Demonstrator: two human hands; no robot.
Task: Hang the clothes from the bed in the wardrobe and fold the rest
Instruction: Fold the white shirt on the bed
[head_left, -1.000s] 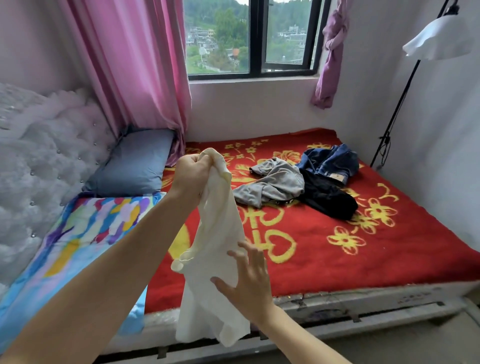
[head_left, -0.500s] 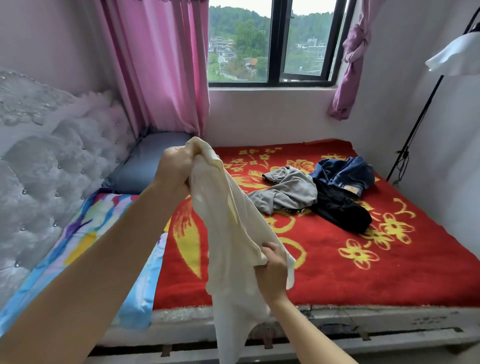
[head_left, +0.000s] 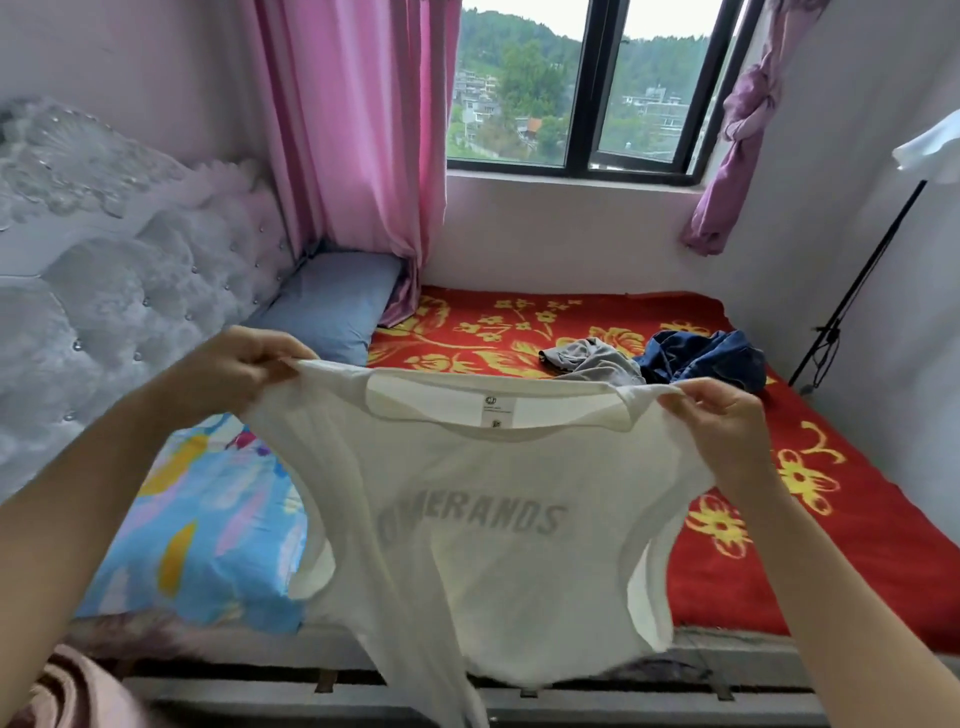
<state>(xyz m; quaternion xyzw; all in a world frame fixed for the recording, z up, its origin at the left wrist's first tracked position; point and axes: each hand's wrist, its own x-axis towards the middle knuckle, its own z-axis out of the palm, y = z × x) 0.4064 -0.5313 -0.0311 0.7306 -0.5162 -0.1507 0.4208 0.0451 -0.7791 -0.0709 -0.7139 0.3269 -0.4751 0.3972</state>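
Observation:
A white T-shirt (head_left: 483, 525) with grey lettering hangs spread out in front of me, above the near edge of the bed (head_left: 857, 561). My left hand (head_left: 234, 366) pinches its left shoulder and my right hand (head_left: 722, 421) pinches its right shoulder. Behind the shirt, on the red flowered blanket, lie a grey garment (head_left: 597, 358) and blue jeans (head_left: 701, 356). The shirt hides part of both and whatever lies below them.
A grey-blue pillow (head_left: 332, 301) and a colourful pillow (head_left: 208, 514) lie by the tufted headboard (head_left: 104, 291) on the left. Pink curtains (head_left: 358, 130) flank the window. A floor lamp's black pole (head_left: 862, 270) stands at the right wall.
The shirt was bunched and dangling from my left hand; now both hands have spread it wide by the shoulders. My right hand rose from its lower part to the right shoulder.

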